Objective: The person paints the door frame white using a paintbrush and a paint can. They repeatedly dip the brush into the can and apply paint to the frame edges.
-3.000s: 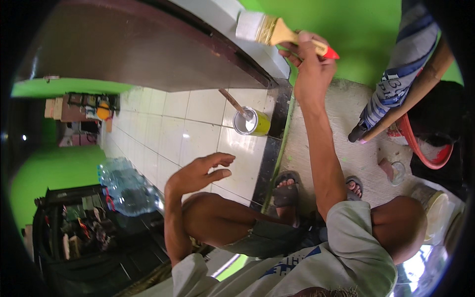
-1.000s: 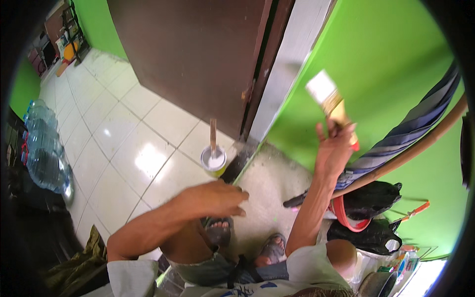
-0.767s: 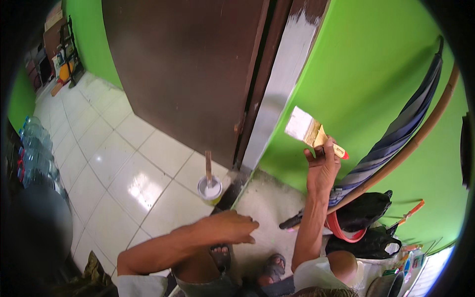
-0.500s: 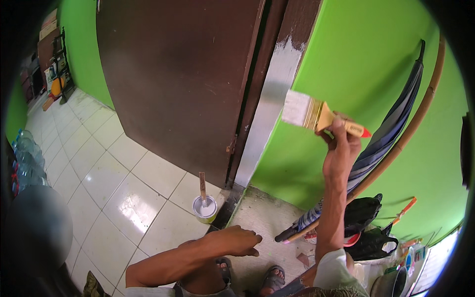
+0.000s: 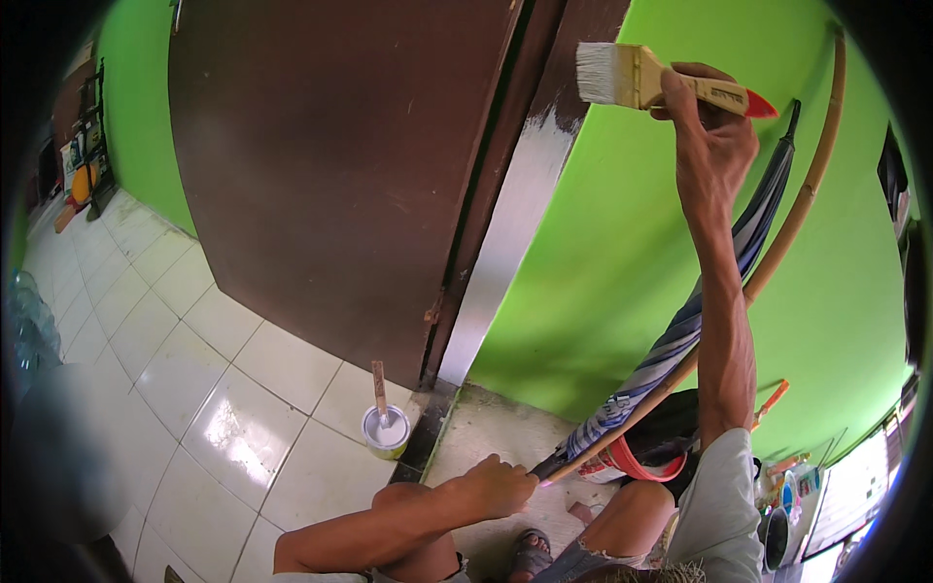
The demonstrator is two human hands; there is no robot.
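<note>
My right hand (image 5: 714, 131) is closed on a wide paintbrush (image 5: 671, 83) with a wooden, red-tipped handle. Its white-coated bristles are raised beside the door frame (image 5: 569, 68), at the upper edge of a fresh white band (image 5: 510, 243) over the dark brown paint; whether they touch it, I cannot tell. Low down, my left hand (image 5: 496, 484) hangs over my knee, fingers loosely bent, with no held object visible. A paint can (image 5: 386, 442) of white paint stands on the tiles, a wooden stick (image 5: 379, 379) upright in it.
A brown door (image 5: 321, 185) adjoins a green wall (image 5: 554, 330). A furled umbrella (image 5: 661, 350) and bamboo pole (image 5: 797, 214) lean there, beside a red-rimmed bucket (image 5: 661, 471). Water bottles (image 5: 34, 330) stand far left; clutter (image 5: 83, 155) lines the back wall; a dark blur covers the lower left.
My right hand has risen with the brush from the lower wall to the upper frame. The view has shifted toward the door, and the can appears lower. My left hand stays low.
</note>
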